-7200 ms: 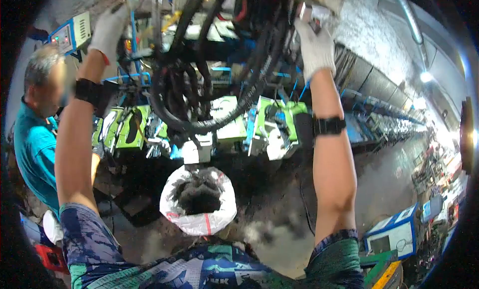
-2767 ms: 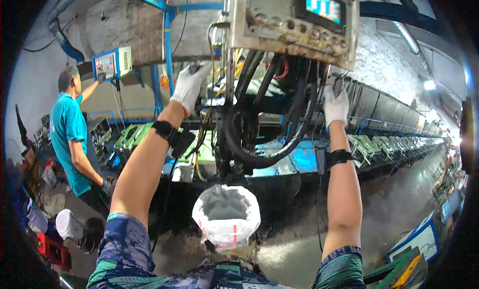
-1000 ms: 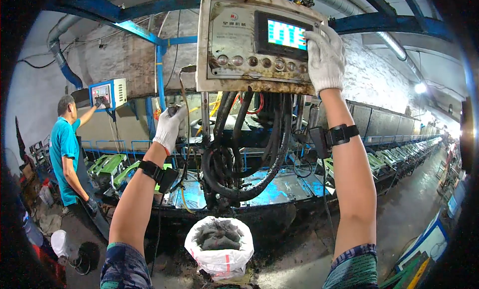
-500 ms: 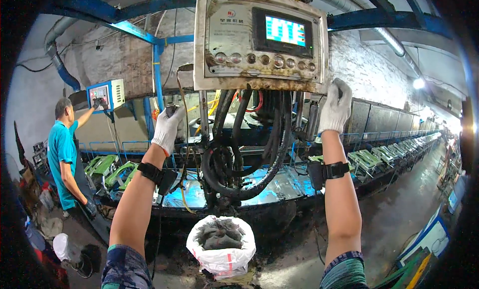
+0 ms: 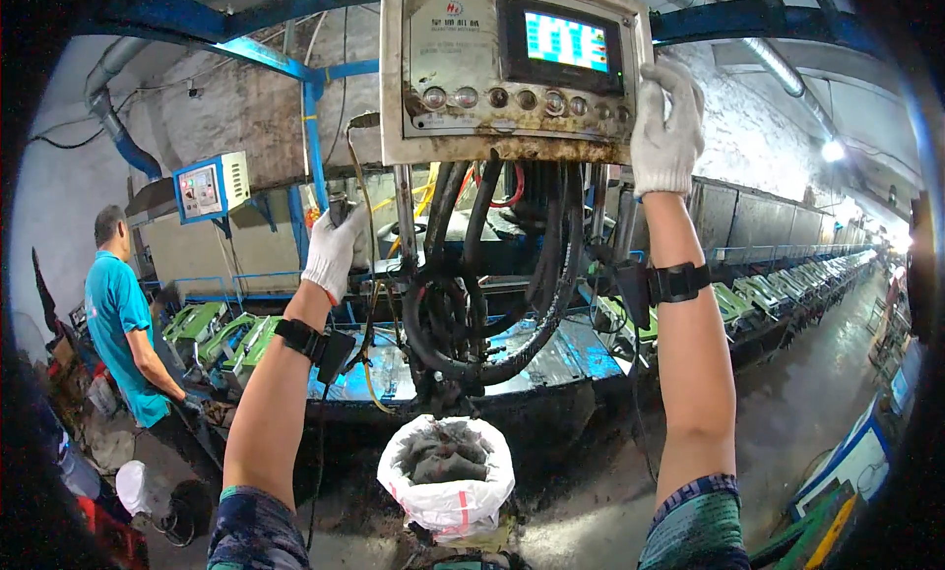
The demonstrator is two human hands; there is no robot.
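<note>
My left hand [image 5: 333,247], in a white knit glove, is closed around a dark handle [image 5: 341,212] left of the hanging hoses; most of its grip is hidden. My right hand [image 5: 669,132], gloved the same way, is raised to the right edge of a grimy control box [image 5: 512,142]. Its fingers are bent and apart from the thumb, the tips at the box's side; nothing shows inside the hand. The box carries a lit screen [image 5: 566,43] and a row of round buttons. Thick black hoses [image 5: 492,363] loop below it.
A white sack [image 5: 453,506] of dark material stands in front. Green-and-metal moulds [image 5: 748,304] line the conveyor on both sides. At left, a co-worker in a teal shirt [image 5: 118,299] stands near a blue-and-white control box [image 5: 212,186]. A cable [image 5: 364,176] hangs by my left hand.
My right hand has moved up from below the box's corner to its right edge. My left hand keeps its hold. The co-worker's raised arm has come down from the blue-and-white box.
</note>
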